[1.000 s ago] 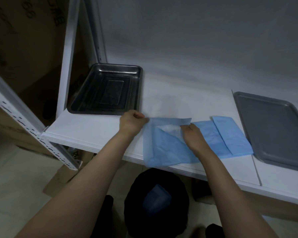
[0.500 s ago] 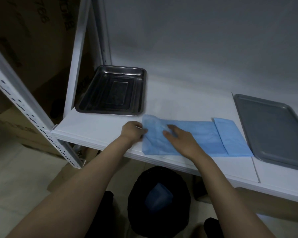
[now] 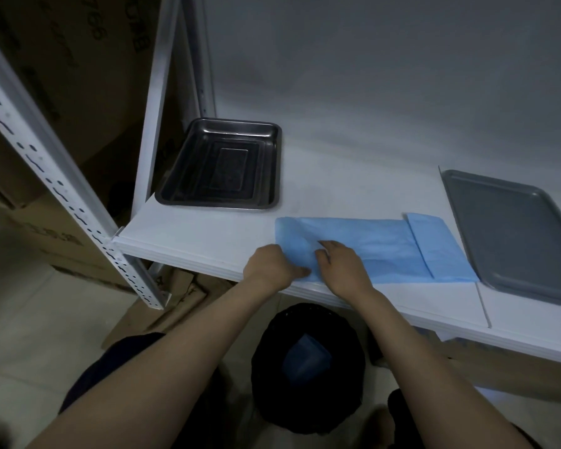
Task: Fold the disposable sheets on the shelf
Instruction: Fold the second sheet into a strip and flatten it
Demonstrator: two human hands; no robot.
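A light blue disposable sheet [image 3: 379,244] lies flat on the white shelf [image 3: 208,234], folded into a long strip. A smaller folded blue sheet [image 3: 438,244] overlaps its right end. My left hand [image 3: 271,265] rests at the sheet's near left corner, fingers curled, thumb on the edge. My right hand [image 3: 340,264] lies palm down on the left part of the sheet, fingers spread and pressing it flat.
A dark steel tray [image 3: 269,176] sits at the back left of the shelf. A flat grey tray [image 3: 512,228] lies at the right. Below the shelf stands a black bin [image 3: 308,371] with a blue sheet inside. A white perforated upright [image 3: 62,196] rises at the left.
The raised left flap of the sheet has been laid down flat. My right hand moved left onto it and both hands slid toward the shelf's front edge.
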